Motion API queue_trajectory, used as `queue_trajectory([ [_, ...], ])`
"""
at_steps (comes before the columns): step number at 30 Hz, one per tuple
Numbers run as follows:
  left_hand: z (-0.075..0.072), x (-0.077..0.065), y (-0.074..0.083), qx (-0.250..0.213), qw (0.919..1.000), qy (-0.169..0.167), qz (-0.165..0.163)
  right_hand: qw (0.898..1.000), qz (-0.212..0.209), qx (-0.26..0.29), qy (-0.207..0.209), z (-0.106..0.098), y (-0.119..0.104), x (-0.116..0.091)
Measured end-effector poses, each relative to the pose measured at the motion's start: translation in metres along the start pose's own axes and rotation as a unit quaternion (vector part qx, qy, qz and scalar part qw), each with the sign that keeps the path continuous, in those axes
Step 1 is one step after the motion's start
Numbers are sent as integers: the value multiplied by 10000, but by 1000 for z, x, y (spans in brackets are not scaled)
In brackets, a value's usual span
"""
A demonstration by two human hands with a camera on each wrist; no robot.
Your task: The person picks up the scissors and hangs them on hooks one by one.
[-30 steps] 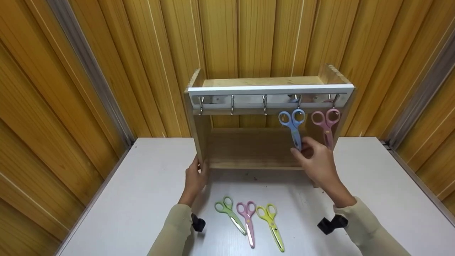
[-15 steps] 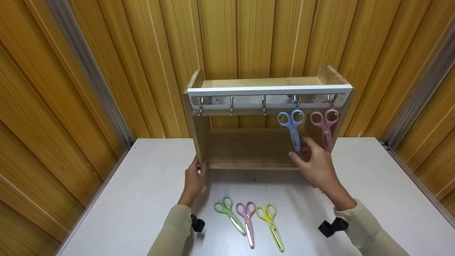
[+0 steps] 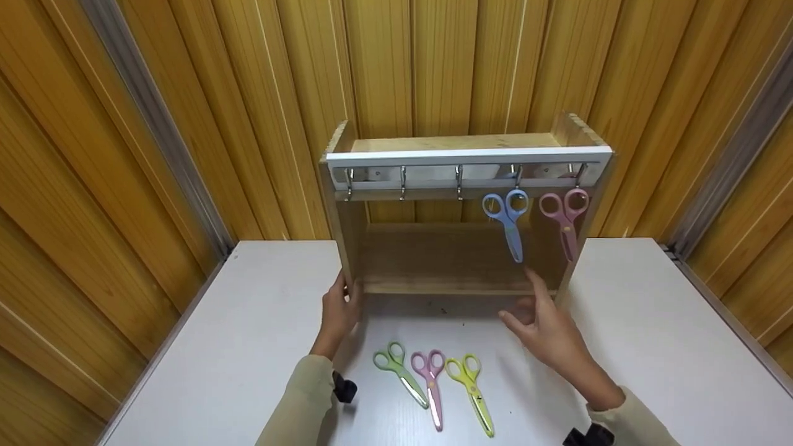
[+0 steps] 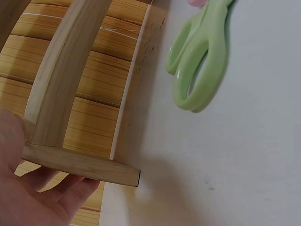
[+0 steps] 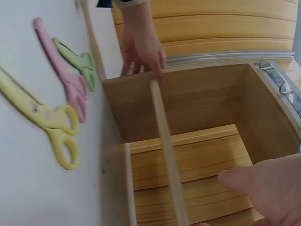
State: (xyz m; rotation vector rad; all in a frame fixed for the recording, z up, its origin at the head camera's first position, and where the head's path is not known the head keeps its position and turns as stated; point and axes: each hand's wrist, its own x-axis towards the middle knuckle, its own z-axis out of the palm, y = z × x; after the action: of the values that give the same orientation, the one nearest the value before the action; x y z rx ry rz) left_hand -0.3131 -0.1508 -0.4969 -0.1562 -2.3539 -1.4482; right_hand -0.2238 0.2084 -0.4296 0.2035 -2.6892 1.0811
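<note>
My left hand (image 3: 337,310) grips the lower left side panel of a wooden shelf (image 3: 452,248), thumb on one face and fingers on the other, as the left wrist view shows. A pair of blue scissors (image 3: 513,238) hangs by one finger loop from a hook on the shelf's front rail (image 3: 433,184). To its right, pink scissors (image 3: 566,223) hang the same way. Just below the blue blades is my right hand (image 3: 548,328), holding nothing, its index finger extended and thumb apart. On the white table lie green scissors (image 3: 399,370), pink scissors (image 3: 432,387) and yellow scissors (image 3: 474,390).
Three bare hooks, among them a left hook (image 3: 349,184), line the rail's left and middle. The shelf stands on the white table (image 3: 272,285), close to the wood-panelled back wall (image 3: 443,74). Further panelled walls rise at both sides.
My right hand has let go of the blue scissors' blade tip and moved down towards me. The blue scissors stay hanging on the hook. My left hand keeps its grip on the shelf.
</note>
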Motion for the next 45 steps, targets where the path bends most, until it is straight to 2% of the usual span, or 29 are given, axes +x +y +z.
queue_trajectory([
  [6,-1,1,2,81,9999,-12,-86,9980,63,-433,-457,18,8,-19],
  [13,-2,4,4,63,9996,-82,-257,9904,138,-991,-955,38,8,-36],
  [23,-2,4,7,39,9992,-119,-386,9836,161,-1327,-1208,57,7,-56],
  [32,-1,2,5,28,9991,-102,-403,9748,201,-1703,-1427,72,8,-63],
  [39,0,2,4,150,9988,-107,-459,9767,-178,-1727,-1263,73,11,-68],
  [45,1,2,3,123,9986,-93,-499,9781,-108,-1573,-1357,73,11,-67],
])
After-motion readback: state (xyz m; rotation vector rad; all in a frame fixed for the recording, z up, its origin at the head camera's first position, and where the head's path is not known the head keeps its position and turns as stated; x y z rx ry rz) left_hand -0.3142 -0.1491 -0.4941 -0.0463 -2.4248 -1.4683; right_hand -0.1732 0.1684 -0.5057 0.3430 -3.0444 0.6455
